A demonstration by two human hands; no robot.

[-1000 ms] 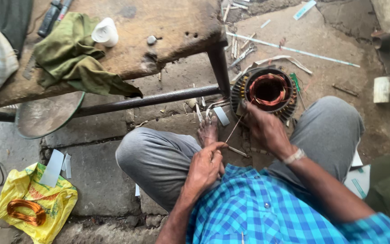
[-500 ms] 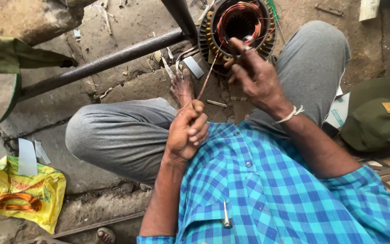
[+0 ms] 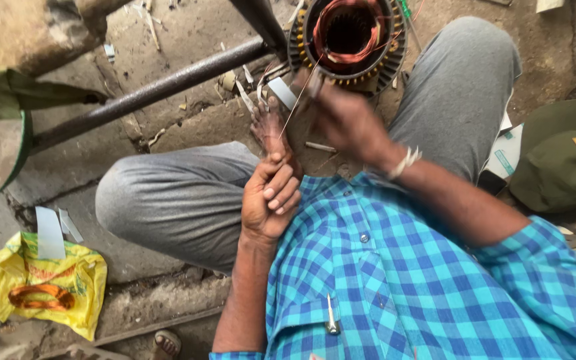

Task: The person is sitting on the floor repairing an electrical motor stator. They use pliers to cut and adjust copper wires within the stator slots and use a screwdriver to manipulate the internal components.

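At about eight o'clock, on the stone floor (image 3: 75, 167), lies one yellow plastic bag (image 3: 45, 287) with a coil of copper wire (image 3: 35, 297) on it and two pale slips of paper (image 3: 51, 231) at its upper edge. Above it, from nine towards twelve o'clock, one dark metal bar (image 3: 155, 90) runs slantwise to one upright leg (image 3: 258, 23) of the counter (image 3: 21, 33), whose edge carries a green cloth (image 3: 8, 90). Near the middle, the left hand (image 3: 271, 197) is raised in front of the blue checked shirt (image 3: 395, 280), wrist bent, fingers curled together and pinched on the lower end of one thin wire (image 3: 295, 100). That wire runs taut up towards one o'clock, over a bare foot (image 3: 268, 127), to one round motor stator (image 3: 348, 37) with copper windings, standing on the floor at twelve o'clock between the grey-trousered knees. The right hand (image 3: 341, 117) is blurred; it reaches out at one o'clock just below the stator, close by the wire's upper end, with a white band (image 3: 405, 162) on the wrist, and whether its fingers are clamped on the wire I cannot tell. At three o'clock lies one green cap (image 3: 558, 160).
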